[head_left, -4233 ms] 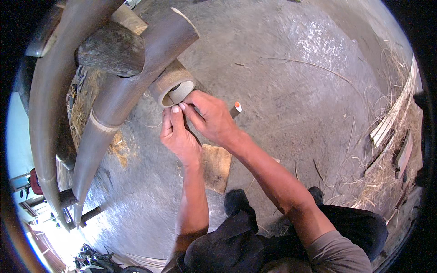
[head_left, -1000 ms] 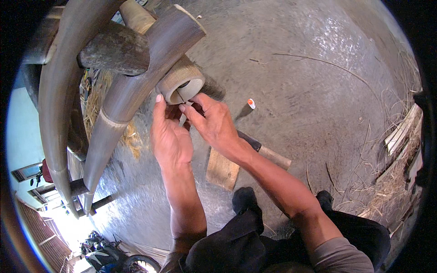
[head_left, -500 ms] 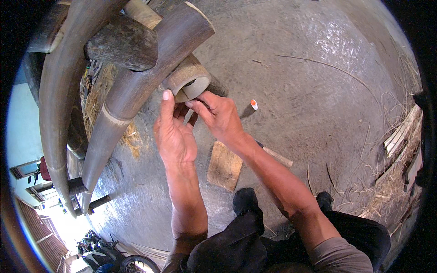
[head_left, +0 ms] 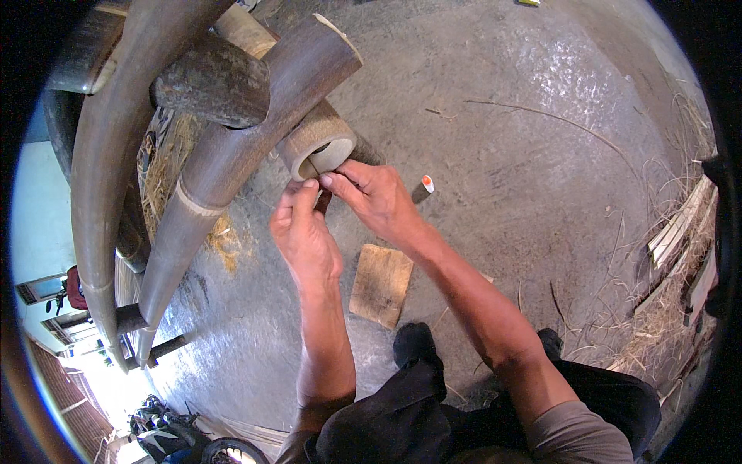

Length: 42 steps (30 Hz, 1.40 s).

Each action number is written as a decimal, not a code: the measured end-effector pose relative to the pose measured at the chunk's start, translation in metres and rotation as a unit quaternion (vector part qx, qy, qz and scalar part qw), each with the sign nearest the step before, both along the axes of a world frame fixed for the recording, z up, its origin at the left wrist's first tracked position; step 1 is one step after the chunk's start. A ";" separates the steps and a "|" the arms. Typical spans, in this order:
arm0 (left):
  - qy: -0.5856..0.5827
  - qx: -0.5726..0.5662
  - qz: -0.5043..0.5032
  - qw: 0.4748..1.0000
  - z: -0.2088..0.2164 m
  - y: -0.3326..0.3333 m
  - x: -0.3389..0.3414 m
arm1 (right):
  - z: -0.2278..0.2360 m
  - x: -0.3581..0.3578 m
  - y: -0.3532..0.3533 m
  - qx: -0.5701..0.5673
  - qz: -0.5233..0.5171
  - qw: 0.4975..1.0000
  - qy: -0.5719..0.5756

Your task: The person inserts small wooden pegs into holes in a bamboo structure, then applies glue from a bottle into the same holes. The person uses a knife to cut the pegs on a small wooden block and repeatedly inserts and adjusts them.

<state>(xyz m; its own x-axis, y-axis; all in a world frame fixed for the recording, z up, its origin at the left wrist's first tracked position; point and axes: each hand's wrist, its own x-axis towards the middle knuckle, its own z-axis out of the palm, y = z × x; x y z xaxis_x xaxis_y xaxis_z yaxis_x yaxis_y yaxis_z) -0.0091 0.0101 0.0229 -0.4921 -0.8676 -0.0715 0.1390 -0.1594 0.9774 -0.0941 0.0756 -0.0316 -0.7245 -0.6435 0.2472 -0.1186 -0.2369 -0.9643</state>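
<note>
Fingers [head_left: 309, 185] of a person's left hand [head_left: 306, 238] gather at the lower rim of a short bamboo tube [head_left: 315, 133], those of the right hand [head_left: 380, 196] close beside them. The tube juts from beneath a thick pole, left of the middle of the concrete floor [head_left: 495, 178], its open mouth toward the person. On each hand, thumb and forefinger are drawn near each other at the tips; whether they are clamped on something thin or merely press the rim, one cannot tell. The step in hand appears to be close fingertip work on that rim, and the next move seems to call for a light touch from both hands, with the tube kept from shifting.

Counted from left to right: one long curved pole [head_left: 108, 170], with others beyond it too cut off to count; one motorcycle [head_left: 174, 433], partly seen, at the floor's near left corner; one dark cross-piece [head_left: 209, 81]; one patch of straw-coloured shavings [head_left: 224, 243]; one paler length [head_left: 243, 32]; one thick pole [head_left: 232, 151] with a cut upper end; two hands; one tube; one wooden board [head_left: 381, 286]; two dark-covered feet [head_left: 416, 346]; one small white, orange-tipped object [head_left: 428, 184]; and, by the floor's right edge, pale strips [head_left: 680, 226] too tangled to count
</note>
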 end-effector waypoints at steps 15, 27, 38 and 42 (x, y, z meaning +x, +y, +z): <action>0.066 0.039 -0.024 0.997 -0.015 -0.001 0.005 | -0.006 0.007 -0.005 0.000 -0.022 1.000 -0.001; 0.026 -0.046 0.086 0.995 -0.035 0.017 -0.011 | -0.016 0.007 0.028 0.036 0.014 0.993 -0.114; -0.019 -0.090 0.093 0.991 -0.033 0.014 -0.010 | -0.005 0.011 0.025 0.045 0.019 0.989 -0.141; -0.011 -0.069 0.073 0.995 -0.028 0.015 -0.008 | -0.004 0.015 0.017 0.026 0.015 0.988 -0.154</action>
<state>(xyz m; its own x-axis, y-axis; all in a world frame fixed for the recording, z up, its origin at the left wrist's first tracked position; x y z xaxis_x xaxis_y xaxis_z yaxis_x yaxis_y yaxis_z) -0.0172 0.0255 -0.0049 -0.3590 -0.9323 0.0442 0.1289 -0.0026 0.9916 -0.0787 0.0927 -0.0358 -0.7406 -0.6718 -0.0168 0.1895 -0.1848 -0.9643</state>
